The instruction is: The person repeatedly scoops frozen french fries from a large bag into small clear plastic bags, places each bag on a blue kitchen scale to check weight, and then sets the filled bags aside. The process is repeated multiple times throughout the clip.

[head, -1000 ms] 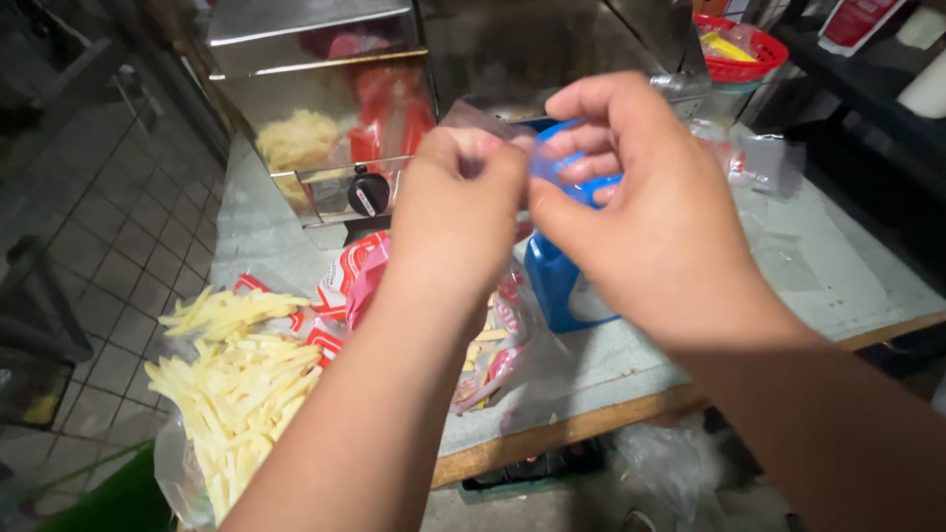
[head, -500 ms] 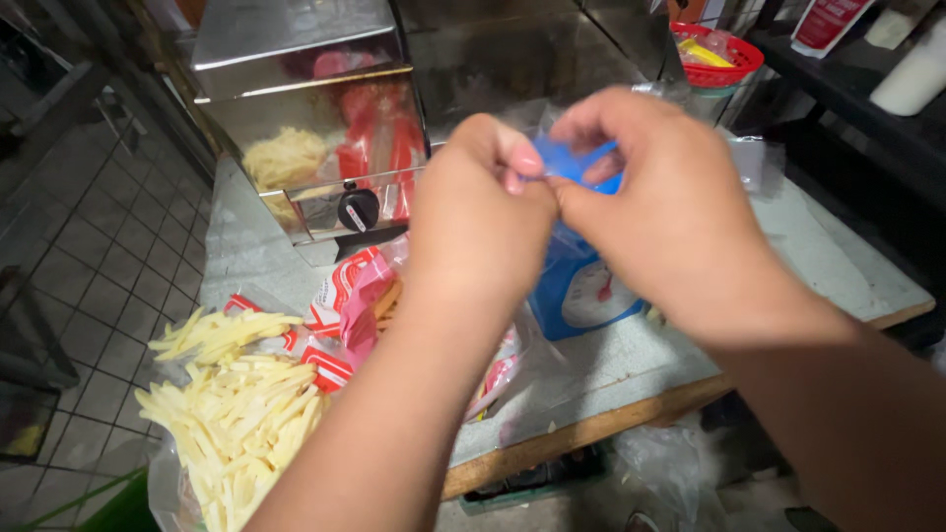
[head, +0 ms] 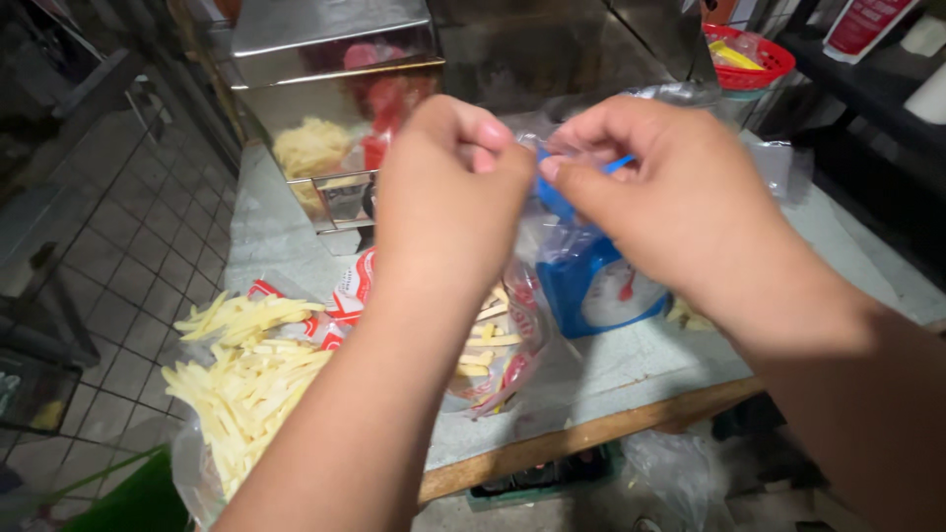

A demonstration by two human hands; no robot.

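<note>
My left hand [head: 448, 192] and my right hand [head: 660, 197] are raised together above a table, each pinching an edge of a small clear plastic bag [head: 552, 232] that hangs between them. Behind and below the bag stands a blue kitchen scale [head: 601, 286] with a white dial. A large open bag of raw potato sticks [head: 241, 379] lies at the table's left front corner. More potato sticks in clear red-printed bags [head: 493, 345] lie under my left forearm.
A shiny steel box with a black knob [head: 330, 108] stands at the back of the table. A red basket [head: 744, 59] sits at the back right. Clear plastic bags [head: 778, 163] lie on the right. Tiled floor [head: 118, 256] runs along the left.
My hands have stayed together on the plastic bag, fingers shifting at its edge. The view has moved slightly, showing more of the scale's dial and the potato sticks under my left arm.
</note>
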